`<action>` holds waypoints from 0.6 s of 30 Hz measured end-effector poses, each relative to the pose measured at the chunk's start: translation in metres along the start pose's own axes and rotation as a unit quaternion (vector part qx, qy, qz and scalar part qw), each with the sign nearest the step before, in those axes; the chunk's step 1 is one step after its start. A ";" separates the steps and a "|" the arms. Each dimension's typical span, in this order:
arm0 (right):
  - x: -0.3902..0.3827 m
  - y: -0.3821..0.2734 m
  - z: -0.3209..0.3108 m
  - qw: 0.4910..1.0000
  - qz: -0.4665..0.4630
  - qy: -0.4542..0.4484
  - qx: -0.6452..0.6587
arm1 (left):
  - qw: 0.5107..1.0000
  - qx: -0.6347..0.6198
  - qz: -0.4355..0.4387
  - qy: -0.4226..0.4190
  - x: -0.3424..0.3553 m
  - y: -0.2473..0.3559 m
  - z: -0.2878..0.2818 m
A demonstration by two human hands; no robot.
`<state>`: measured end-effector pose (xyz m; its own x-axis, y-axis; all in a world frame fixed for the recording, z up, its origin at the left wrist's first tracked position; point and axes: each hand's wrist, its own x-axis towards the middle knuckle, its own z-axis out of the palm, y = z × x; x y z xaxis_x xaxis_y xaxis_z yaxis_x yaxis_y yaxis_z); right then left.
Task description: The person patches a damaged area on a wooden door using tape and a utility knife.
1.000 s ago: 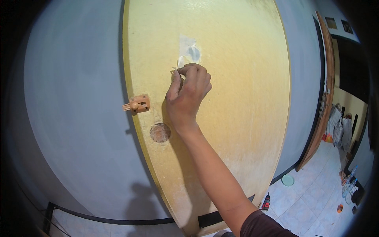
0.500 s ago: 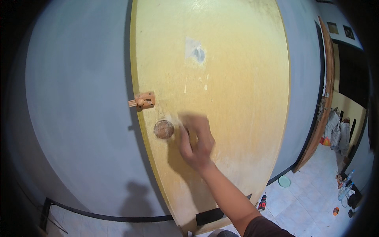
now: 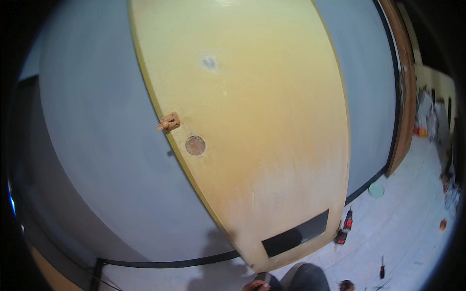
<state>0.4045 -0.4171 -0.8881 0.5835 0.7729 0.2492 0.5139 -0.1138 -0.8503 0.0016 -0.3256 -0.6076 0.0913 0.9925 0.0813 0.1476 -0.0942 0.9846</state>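
A yellow door (image 3: 272,116) fills the middle of the view, with a round brown hole or patch (image 3: 195,145) near its left edge. Just above that patch sits a copper-coloured slide bolt (image 3: 170,122), its bar sticking out past the door's edge. My left hand (image 3: 256,285) is at the bottom edge beside my knees, fingers closed around a small pale thing too small to name. To the right of my knees, what looks like my right hand (image 3: 346,285) is low near the floor, dark and partly cut off, so its fingers cannot be made out.
A black rectangular panel (image 3: 296,233) is set low in the door. Beside the door's lower right corner lies a red-and-black power drill (image 3: 348,220). A screwdriver (image 3: 382,268) and a green round dish (image 3: 376,190) are on the tiled floor. A brown wooden door (image 3: 403,97) stands at right.
My right hand has left the area beside the round patch and dropped out of the middle. The view has tilted downward and shifted, bringing my knees and more floor into sight.
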 end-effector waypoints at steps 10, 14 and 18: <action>-0.097 0.270 -0.010 0.877 0.380 0.003 -0.294 | 0.986 0.056 -0.127 -0.096 -0.037 -0.004 0.085; -0.101 0.281 -0.006 0.935 0.288 -0.008 -0.210 | 0.993 -0.005 -0.105 -0.057 -0.057 0.004 0.099; -0.094 0.271 -0.033 0.933 0.266 -0.023 -0.242 | 0.997 0.040 -0.059 0.028 -0.063 -0.003 0.055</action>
<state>0.5097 -0.5408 -1.1269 0.8154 0.5509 -0.1779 0.3886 -0.7486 -0.5371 0.0496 -0.3921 -0.6242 0.0148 0.9996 -0.0236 0.2320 0.0196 0.9725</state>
